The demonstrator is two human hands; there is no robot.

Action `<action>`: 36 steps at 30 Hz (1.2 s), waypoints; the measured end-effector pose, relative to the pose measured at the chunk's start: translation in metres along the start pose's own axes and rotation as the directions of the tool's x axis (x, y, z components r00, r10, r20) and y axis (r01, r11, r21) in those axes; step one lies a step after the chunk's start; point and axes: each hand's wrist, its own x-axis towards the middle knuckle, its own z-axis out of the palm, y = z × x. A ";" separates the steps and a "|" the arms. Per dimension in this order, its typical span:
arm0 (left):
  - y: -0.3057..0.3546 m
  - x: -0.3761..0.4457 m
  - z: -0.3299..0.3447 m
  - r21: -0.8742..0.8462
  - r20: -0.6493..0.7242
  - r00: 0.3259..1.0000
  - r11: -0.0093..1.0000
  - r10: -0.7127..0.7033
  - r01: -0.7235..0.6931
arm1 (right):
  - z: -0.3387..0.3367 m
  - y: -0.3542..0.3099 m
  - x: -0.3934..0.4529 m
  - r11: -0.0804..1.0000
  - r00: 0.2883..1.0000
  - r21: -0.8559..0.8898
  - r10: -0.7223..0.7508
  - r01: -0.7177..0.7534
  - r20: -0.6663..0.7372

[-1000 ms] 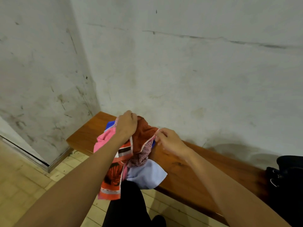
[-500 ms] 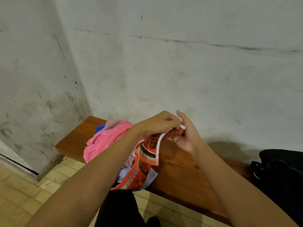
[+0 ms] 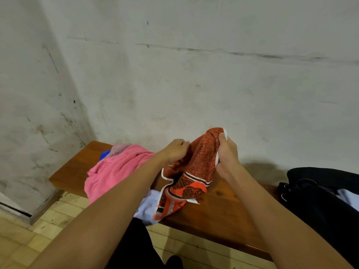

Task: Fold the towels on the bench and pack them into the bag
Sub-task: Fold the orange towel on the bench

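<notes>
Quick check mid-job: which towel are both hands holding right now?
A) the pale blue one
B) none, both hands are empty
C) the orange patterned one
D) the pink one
C: the left hand and right hand both grip the orange patterned towel, lifted above the bench; the pink towel lies untouched.

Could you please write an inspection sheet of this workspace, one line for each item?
Surface: wooden bench, along the wall.
Job's things: orange patterned towel held up; pink towel and pale blue towel heaped unfolded; dark bag at the bench's right end.
Clutter: nothing seen.
Grippers: left hand and right hand both grip the orange towel.
Cables: nothing seen.
Surroundings: stained wall, tiled floor.
</notes>
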 end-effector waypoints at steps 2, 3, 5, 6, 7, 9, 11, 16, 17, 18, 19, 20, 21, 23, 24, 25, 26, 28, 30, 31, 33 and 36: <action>-0.014 0.009 0.006 0.159 0.040 0.996 0.985 -0.080 0.072 | -0.001 0.000 -0.001 0.998 0.999 -0.028 -0.049 0.049 -0.002; -0.021 0.012 0.010 0.209 0.085 0.988 0.972 -0.133 0.113 | -0.001 0.000 -0.002 0.997 0.998 -0.029 -0.067 0.067 0.000; -0.031 0.013 0.017 0.240 0.156 0.959 0.951 -0.235 0.194 | -0.001 -0.002 -0.002 0.997 0.997 -0.010 -0.077 0.077 0.005; -0.039 0.016 0.021 0.203 0.173 0.944 0.948 -0.280 0.244 | -0.001 -0.003 -0.002 0.997 0.997 0.011 -0.078 0.077 0.010; -0.044 0.016 0.025 0.137 0.186 0.929 0.945 -0.320 0.298 | -0.001 -0.005 -0.002 0.997 0.997 0.030 -0.077 0.077 0.014; -0.050 0.015 0.031 -0.049 0.240 0.885 0.906 -0.398 0.421 | -0.002 -0.009 -0.003 0.995 0.997 0.062 -0.076 0.074 0.021; -0.049 0.008 0.035 -0.239 0.314 0.844 0.824 -0.434 0.513 | -0.004 -0.010 -0.003 0.993 0.997 0.094 -0.075 0.071 0.037; -0.052 -0.002 0.041 -0.420 0.377 0.833 0.727 -0.405 0.544 | -0.008 -0.015 -0.005 0.991 0.996 0.117 -0.075 0.068 0.055; -0.052 -0.001 0.040 -0.442 0.338 0.856 0.737 -0.391 0.511 | -0.009 -0.015 -0.005 0.992 0.994 0.090 -0.092 0.087 0.052; -0.051 0.002 0.038 -0.488 0.266 0.886 0.740 -0.379 0.463 | -0.011 -0.015 -0.006 0.992 0.991 0.051 -0.120 0.117 0.051; -0.050 0.004 0.036 -0.534 0.200 0.909 0.737 -0.365 0.414 | -0.012 -0.014 -0.006 0.987 0.986 0.006 -0.160 0.160 0.051; -0.047 0.006 0.033 -0.580 0.126 0.926 0.730 -0.357 0.360 | -0.014 -0.013 -0.007 0.977 0.977 -0.046 -0.206 0.208 0.047; -0.042 0.008 0.030 -0.626 0.051 0.938 0.720 -0.344 0.298 | -0.016 -0.012 -0.008 0.962 0.967 -0.104 -0.250 0.253 0.040; -0.028 0.007 0.022 -0.700 -0.066 0.952 0.694 -0.298 0.169 | -0.019 -0.012 -0.009 0.922 0.941 -0.198 -0.338 0.333 0.008; -0.020 0.007 0.019 -0.722 -0.110 0.955 0.682 -0.276 0.115 | -0.021 -0.011 -0.008 0.896 0.925 -0.247 -0.381 0.368 -0.005; -0.013 0.010 0.014 -0.730 -0.147 0.954 0.680 -0.260 0.073 | -0.023 -0.011 -0.006 0.868 0.908 -0.297 -0.418 0.397 -0.008; -0.008 0.013 0.008 -0.724 -0.186 0.949 0.688 -0.255 0.043 | -0.026 -0.011 -0.005 0.844 0.896 -0.341 -0.444 0.415 -0.007; -0.003 0.021 -0.004 -0.678 -0.214 0.938 0.733 -0.273 0.058 | -0.031 -0.014 -0.001 0.814 0.882 -0.391 -0.471 0.430 -0.010; 0.000 0.020 -0.017 -0.604 -0.157 0.940 0.782 -0.302 0.150 | -0.038 -0.016 0.004 0.816 0.882 -0.400 -0.469 0.417 -0.039; 0.001 0.015 -0.022 -0.557 -0.098 0.950 0.807 -0.298 0.196 | -0.042 -0.018 0.007 0.822 0.881 -0.400 -0.468 0.406 -0.069; -0.004 0.009 -0.033 -0.409 -0.010 0.950 0.868 -0.313 0.281 | -0.049 -0.021 0.013 0.835 0.876 -0.406 -0.460 0.371 -0.146; -0.025 0.009 -0.051 -0.271 -0.007 0.931 0.897 -0.365 0.349 | -0.059 -0.025 0.021 0.860 0.862 -0.399 -0.438 0.319 -0.256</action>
